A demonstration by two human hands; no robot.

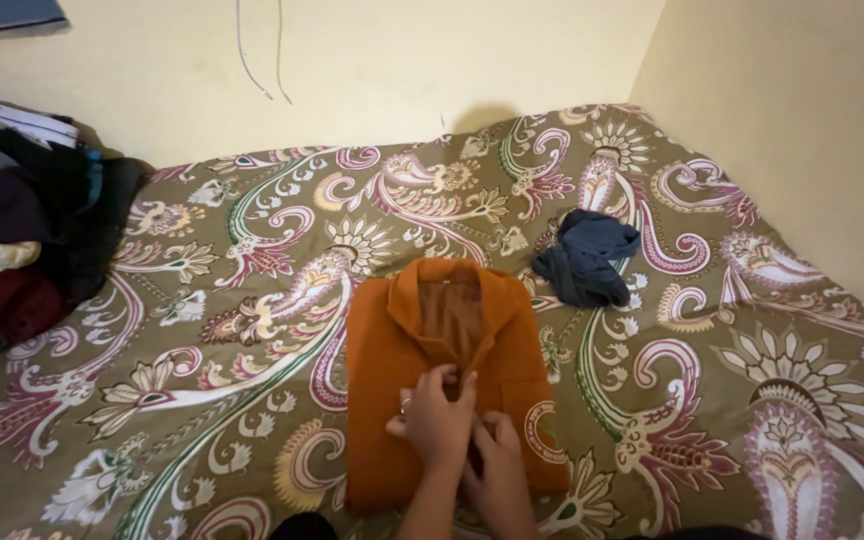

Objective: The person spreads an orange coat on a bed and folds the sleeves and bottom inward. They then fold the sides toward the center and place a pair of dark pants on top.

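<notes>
While lying flat on the bedspread, rust-orange collared shirt, folded, both hands' grip pinching its placket.

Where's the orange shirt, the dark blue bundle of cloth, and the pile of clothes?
Orange collared cloth shirt (382, 370), head view: bare left front panel.
Dark blue crumpled cloth bundle (585, 258), head view: its middle folds.
Pile of dark and maroon clothes (12, 240), head view: the heap's middle, at the bed's left edge.
</notes>
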